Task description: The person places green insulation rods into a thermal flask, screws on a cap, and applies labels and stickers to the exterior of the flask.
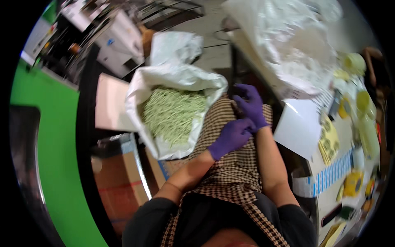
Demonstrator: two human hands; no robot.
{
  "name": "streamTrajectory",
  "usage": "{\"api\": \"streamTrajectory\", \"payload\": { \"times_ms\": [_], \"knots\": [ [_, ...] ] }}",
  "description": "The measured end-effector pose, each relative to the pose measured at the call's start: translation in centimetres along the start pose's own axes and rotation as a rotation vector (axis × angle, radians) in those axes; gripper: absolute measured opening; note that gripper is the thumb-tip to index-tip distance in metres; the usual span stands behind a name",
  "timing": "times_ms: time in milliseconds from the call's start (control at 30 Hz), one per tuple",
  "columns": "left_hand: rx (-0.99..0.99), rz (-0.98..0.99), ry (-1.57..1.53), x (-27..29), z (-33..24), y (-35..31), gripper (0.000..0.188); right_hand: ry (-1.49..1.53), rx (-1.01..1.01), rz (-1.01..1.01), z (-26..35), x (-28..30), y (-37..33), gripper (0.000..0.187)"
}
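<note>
Both hands wear purple gloves and meet above my lap, over a brown checked apron (214, 127). My left hand (231, 138) is closed, its fingertips at the cuff of the glove on my right wrist; it seems to pinch that cuff. My right hand (252, 108) is raised beyond it, thumb and forefinger bent with a gap between them, and I see nothing held there. To the left of both hands stands a white sack (138, 88) with its mouth rolled wide. Thin pale green strips (175, 113) fill the sack in a loose heap.
On the right a bench carries a white sheet (299, 127), a large clear plastic bag (296, 49), a blue-and-white strip (333, 179), yellow tape dispensers (353, 184) and a dark phone (331, 215). Cardboard boxes (119, 175) stand at the left, beside green flooring (53, 164).
</note>
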State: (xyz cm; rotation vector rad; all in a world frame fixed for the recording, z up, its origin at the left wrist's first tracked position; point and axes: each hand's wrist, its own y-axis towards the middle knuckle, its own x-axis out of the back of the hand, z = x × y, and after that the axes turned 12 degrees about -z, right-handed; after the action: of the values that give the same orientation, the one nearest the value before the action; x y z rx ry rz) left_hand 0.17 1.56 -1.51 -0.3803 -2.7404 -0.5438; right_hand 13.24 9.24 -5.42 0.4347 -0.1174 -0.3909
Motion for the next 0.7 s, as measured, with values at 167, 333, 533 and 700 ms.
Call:
{"api": "streamTrajectory", "payload": {
  "times_ms": [167, 333, 533, 700],
  "knots": [
    [-0.069, 0.357, -0.103, -0.1, 0.4, 2.6, 0.031, -0.070, -0.016, 0.234, 2.7, 2.9, 1.7, 0.031],
    [-0.133, 0.285, 0.184, 1.9, -5.1, -1.6, 0.028, -0.065, -0.172, 0.095, 1.3, 3.6, 0.4, 0.034],
    [-0.214, -0.056, -0.388, 9.1, 0.8, -8.8, 0.007, -0.087, -0.192, 0.160, 0.8, 2.3, 0.5, 0.031],
    [0.311, -0.493, 0.360, 24.4, 14.7, -17.5, 0.032, -0.341, -0.134, 0.309, 0.9, 2.3, 0.4, 0.030]
  ]
}}
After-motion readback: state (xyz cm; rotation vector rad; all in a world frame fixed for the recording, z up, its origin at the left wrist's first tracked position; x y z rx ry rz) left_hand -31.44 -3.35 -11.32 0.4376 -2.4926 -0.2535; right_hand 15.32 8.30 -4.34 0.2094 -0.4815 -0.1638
